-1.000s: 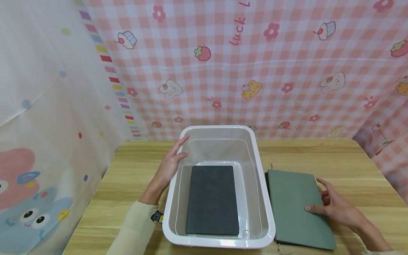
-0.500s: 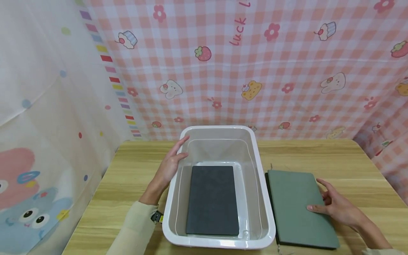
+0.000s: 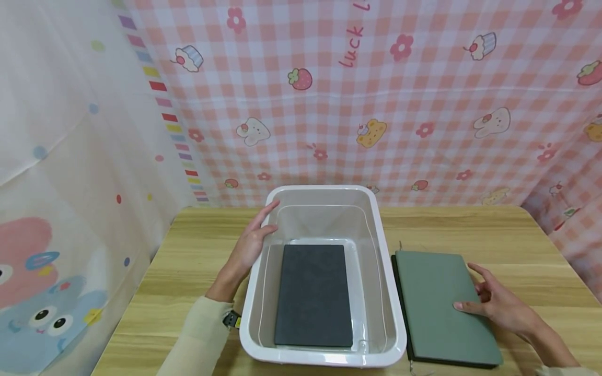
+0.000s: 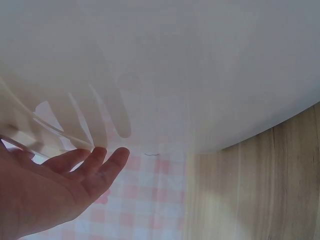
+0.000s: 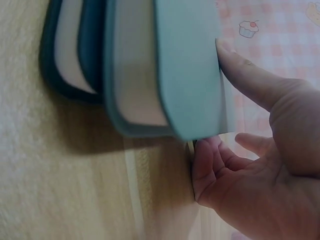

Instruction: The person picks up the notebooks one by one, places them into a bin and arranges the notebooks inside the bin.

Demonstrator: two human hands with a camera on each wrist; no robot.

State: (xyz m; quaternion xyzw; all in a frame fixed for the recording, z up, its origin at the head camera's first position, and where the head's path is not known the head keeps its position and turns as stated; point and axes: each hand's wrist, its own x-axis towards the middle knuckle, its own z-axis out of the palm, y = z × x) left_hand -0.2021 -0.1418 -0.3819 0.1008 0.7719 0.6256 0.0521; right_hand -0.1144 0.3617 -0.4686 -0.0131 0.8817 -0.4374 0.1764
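Observation:
A light grey plastic tub (image 3: 324,357) stands mid-table in the head view, with a dark grey notebook (image 3: 314,295) flat on its floor. My left hand (image 3: 249,243) rests at the tub's left rim, thumb and forefinger lying across it. In the left wrist view, the left fingertips (image 4: 119,156) touch the outer wall. To the right of the tub, my right hand (image 3: 503,308) holds a green notebook (image 3: 442,308) by its right edge. Its thumb presses the cover while the curled fingers reach under that edge. Below the green notebook lies a darker notebook (image 5: 90,45), mostly hidden.
The wood-grain table (image 3: 183,282) carries everything. A pink checked cloth (image 3: 338,115) hangs behind its far edge, and a pale printed curtain (image 3: 84,183) hangs at the left. The tub's right wall stands close to the notebooks' left edge.
The green notebook has shifted slightly right at its near end, baring more of the dark notebook along the left edge. My left hand and the tub stay in place.

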